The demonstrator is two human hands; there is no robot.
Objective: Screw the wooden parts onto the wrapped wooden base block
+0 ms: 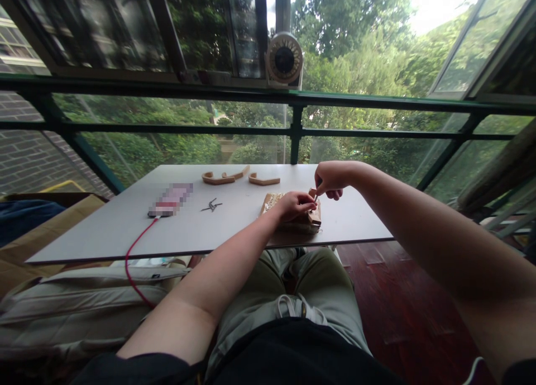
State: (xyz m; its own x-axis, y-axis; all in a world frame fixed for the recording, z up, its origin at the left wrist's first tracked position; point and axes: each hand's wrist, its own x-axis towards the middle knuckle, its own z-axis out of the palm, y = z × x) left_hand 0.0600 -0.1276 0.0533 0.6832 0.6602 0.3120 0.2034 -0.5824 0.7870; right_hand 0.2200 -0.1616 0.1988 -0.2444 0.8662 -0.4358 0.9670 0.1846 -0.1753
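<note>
Near the front edge of the white table, my left hand (pixel 295 204) is closed, its fingertips on a small wooden piece (pixel 314 218). This piece lies on a rough, pale-topped wooden block (pixel 271 201), which my left hand partly covers. My right hand (pixel 330 179) is bent downward just above, its thumb and finger pinching a thin, screw-like piece (pixel 315 198) that points down at the wooden piece. Whether its tip is inside the wood is too small to tell. Several dark screws (pixel 211 205) lie loose to the left.
Bent wooden pieces (pixel 220 179) lie at the back of the white table (pixel 234 228), with another bent wooden piece (pixel 264 180) beside them. A phone (pixel 171 199) with a red cable (pixel 129 256) is on the left. A round fan-like device (pixel 285 60) stands by the green railing (pixel 176 129).
</note>
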